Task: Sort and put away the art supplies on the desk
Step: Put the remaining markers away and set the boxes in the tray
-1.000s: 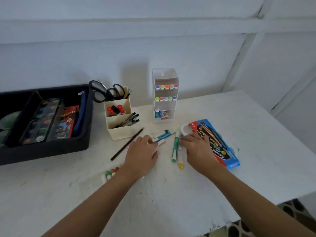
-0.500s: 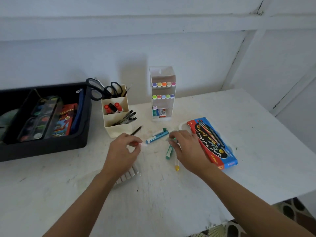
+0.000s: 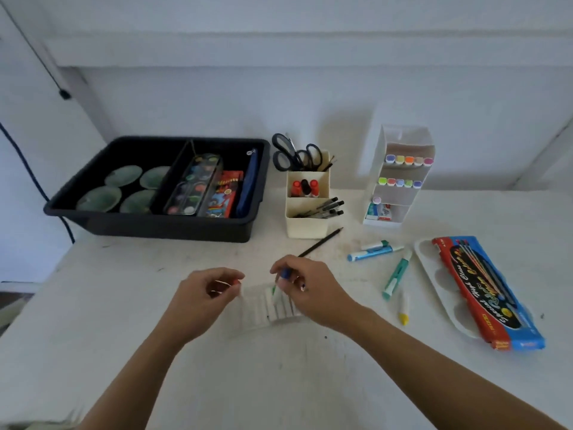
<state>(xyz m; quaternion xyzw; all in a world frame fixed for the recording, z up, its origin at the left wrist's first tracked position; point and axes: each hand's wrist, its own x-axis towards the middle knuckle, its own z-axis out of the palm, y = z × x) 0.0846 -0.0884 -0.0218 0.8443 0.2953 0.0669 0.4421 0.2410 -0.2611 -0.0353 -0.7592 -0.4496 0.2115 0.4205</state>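
A clear plastic tray of small white paint tubes (image 3: 269,308) lies on the white desk (image 3: 279,377) between my hands. My left hand (image 3: 204,299) pinches a small tube with a red cap just left of the tray. My right hand (image 3: 310,290) holds a small tube with a blue cap over the tray's far end; a green-capped tube shows under its fingers. A black pencil (image 3: 321,246) lies just beyond my right hand. Loose markers (image 3: 373,251), (image 3: 397,274) and a yellow-tipped one (image 3: 403,308) lie to the right.
A black bin (image 3: 161,225) at back left holds round palettes, a watercolour set, a crayon box and a blue case. A cream organiser (image 3: 307,226) with scissors and pens, and a white marker tower (image 3: 400,175), stand at the back. A pencil box (image 3: 486,293) lies on a white palette (image 3: 434,274) at right.
The view has swung left. My right hand left the markers and came to the tube tray, holding a blue-capped tube. My left hand lifted off the tray with a red-capped tube.
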